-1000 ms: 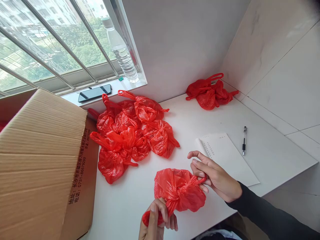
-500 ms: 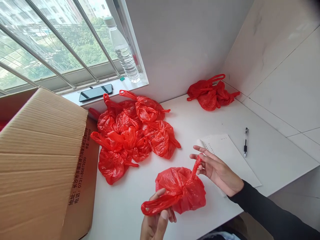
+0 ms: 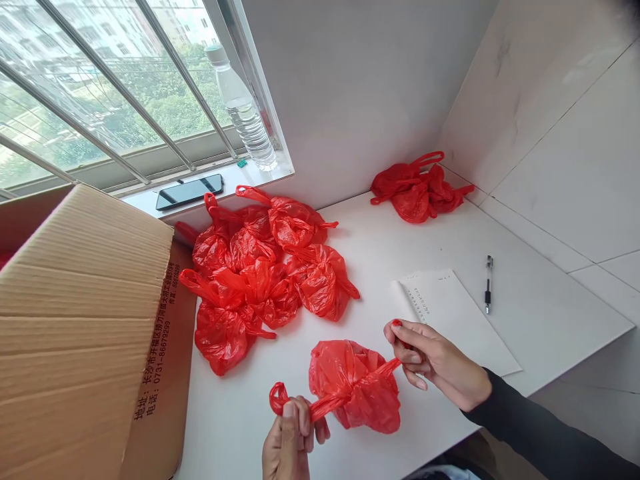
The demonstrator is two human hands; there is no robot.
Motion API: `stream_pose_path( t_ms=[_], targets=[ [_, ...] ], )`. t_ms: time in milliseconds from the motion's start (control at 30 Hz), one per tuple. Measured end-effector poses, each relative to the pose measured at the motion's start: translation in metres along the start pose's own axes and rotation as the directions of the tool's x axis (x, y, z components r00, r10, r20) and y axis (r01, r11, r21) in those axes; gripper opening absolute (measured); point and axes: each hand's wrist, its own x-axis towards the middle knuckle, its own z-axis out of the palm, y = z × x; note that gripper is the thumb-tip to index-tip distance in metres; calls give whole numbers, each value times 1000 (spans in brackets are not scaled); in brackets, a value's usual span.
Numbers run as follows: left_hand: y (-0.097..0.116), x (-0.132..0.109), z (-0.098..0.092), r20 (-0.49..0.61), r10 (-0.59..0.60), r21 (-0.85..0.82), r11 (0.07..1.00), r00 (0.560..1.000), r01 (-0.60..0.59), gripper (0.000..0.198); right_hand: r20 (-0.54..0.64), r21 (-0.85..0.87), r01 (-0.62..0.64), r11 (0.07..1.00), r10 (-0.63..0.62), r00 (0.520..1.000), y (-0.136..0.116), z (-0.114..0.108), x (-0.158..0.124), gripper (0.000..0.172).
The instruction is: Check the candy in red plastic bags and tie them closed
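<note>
A red plastic bag [image 3: 357, 390] with something bulky inside rests on the white table near its front edge. Its neck is drawn together in the middle, and its two handles are stretched apart to either side. My left hand [image 3: 295, 433] is closed around one handle, and a small loop of it sticks out past the thumb. At the other side my right hand [image 3: 425, 357] pinches the second handle, with a bit of red showing above its fingertips. What the bag holds is hidden.
Several tied red bags [image 3: 265, 267] cluster beside a cardboard box [image 3: 90, 320]. More red bags [image 3: 420, 190] lie in the far corner. A sheet of paper [image 3: 465, 320] and a pen [image 3: 489, 287] are at the right. A phone [image 3: 190, 191] and a water bottle [image 3: 245, 120] occupy the windowsill.
My left hand has closed on its handle and moved left and slightly down. My right fingers have curled in around the other handle. Both handles are now pulled straighter.
</note>
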Motion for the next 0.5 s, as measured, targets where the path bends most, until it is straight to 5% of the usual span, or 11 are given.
stream_pose_path(
  t_ms=[300, 500],
  targets=[
    [18, 4, 5, -99, 110, 77, 992, 989, -103, 45, 59, -284, 128, 950, -116, 991, -2, -2, -2, 39],
    [5, -1, 20, 15, 58, 349, 935, 998, -60, 61, 85, -479, 157, 864, -133, 988, 1, 2, -6, 46]
  ],
)
